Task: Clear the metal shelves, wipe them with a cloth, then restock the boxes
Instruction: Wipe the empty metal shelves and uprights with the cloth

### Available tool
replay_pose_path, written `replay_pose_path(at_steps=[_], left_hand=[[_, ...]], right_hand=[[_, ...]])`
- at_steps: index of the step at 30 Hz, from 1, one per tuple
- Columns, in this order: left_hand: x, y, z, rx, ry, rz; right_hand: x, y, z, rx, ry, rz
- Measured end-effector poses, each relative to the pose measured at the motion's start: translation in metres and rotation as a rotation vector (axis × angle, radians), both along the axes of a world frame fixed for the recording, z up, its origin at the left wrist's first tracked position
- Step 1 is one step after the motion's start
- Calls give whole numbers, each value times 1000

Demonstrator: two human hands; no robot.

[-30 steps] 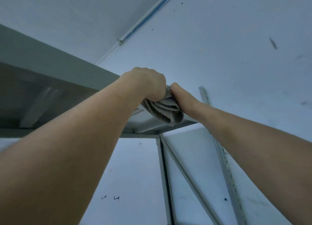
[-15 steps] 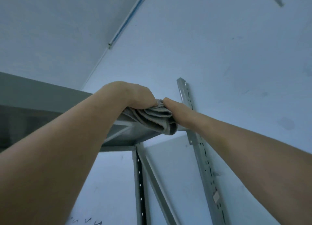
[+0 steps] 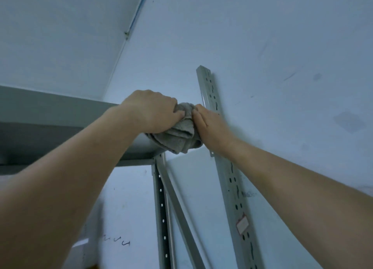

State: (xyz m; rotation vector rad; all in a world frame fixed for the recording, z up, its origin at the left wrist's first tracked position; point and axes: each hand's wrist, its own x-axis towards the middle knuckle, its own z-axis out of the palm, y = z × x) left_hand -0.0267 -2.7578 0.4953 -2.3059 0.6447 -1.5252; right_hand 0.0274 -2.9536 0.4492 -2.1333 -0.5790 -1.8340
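So, the cloth (image 3: 177,137) sits bunched on the right corner of the shelf (image 3: 50,105). Fingers of the left hand (image 3: 153,111) curl over it, and the right hand (image 3: 210,125) pinches its other side, just beside the post (image 3: 212,99).

cloth (image 3: 177,134) on shelf (image 3: 50,107) corner
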Motion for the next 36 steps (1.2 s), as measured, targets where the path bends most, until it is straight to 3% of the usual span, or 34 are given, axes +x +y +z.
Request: replay_pose_path(at_steps=[2, 9, 12, 17, 28, 36], left_hand=[[1, 5, -12, 43, -118, -36], [6, 14, -24, 182, -200, -46], [10, 20, -36, 194, -278, 23], [3, 45, -44, 186, -319, 79], [-31, 211, -61, 237, -467, 97], [-94, 425, -77, 203, -563, 179]], right_hand=[[2, -5, -7, -35, -29, 14], [-1, -28, -21, -176, 26, -51], [0, -22, -24, -125, 29, -58], [-5, 25, -35, 74, 52, 121], [-38, 192, -47, 41, -93, 147], [-97, 400, -47, -124, -128, 133]])
